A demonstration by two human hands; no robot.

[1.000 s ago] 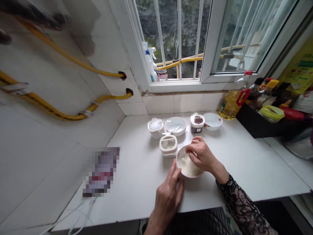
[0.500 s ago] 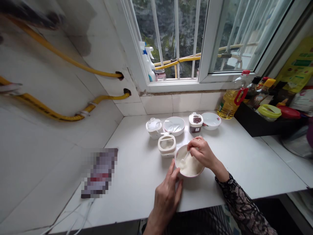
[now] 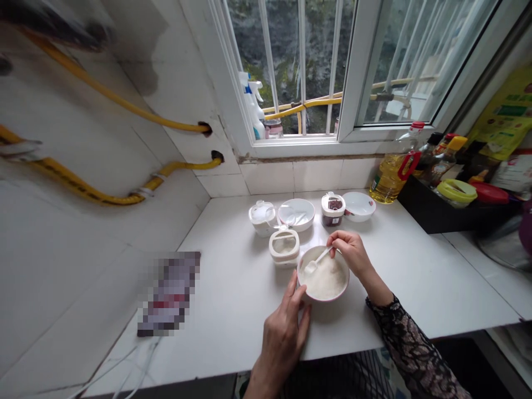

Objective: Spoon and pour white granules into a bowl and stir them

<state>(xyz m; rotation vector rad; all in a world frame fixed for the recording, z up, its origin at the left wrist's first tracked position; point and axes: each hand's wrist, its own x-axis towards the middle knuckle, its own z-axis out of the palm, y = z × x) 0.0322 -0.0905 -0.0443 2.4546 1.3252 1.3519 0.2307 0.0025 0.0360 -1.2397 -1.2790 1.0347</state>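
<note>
A bowl (image 3: 324,300) with a pink rim holds a pale, powdery or grainy white substance (image 3: 330,280). Against the bowl's left side rests my left hand (image 3: 285,327), its fingertips gripping the rim. Pinched between the thumb and fingers of my right hand (image 3: 348,252) is the handle of a small white spoon (image 3: 320,258). The spoon's head lies on the white substance in the left part of the bowl. Just behind and left of the bowl stands a white-rimmed jar (image 3: 284,257) with its lid flipped up.
Behind are another white container (image 3: 262,227), a white bowl (image 3: 305,226) with something whitish inside, a jar of dark red contents (image 3: 332,213) and a flowered bowl (image 3: 359,213). An oil bottle (image 3: 386,180) and black condiment box (image 3: 432,210) stand right. A blurred-out object (image 3: 170,293) lies left.
My right hand has drawn back slightly to the right and upward, showing more of the spoon's handle. The white substance's surface has shifted. My left hand stays in place.
</note>
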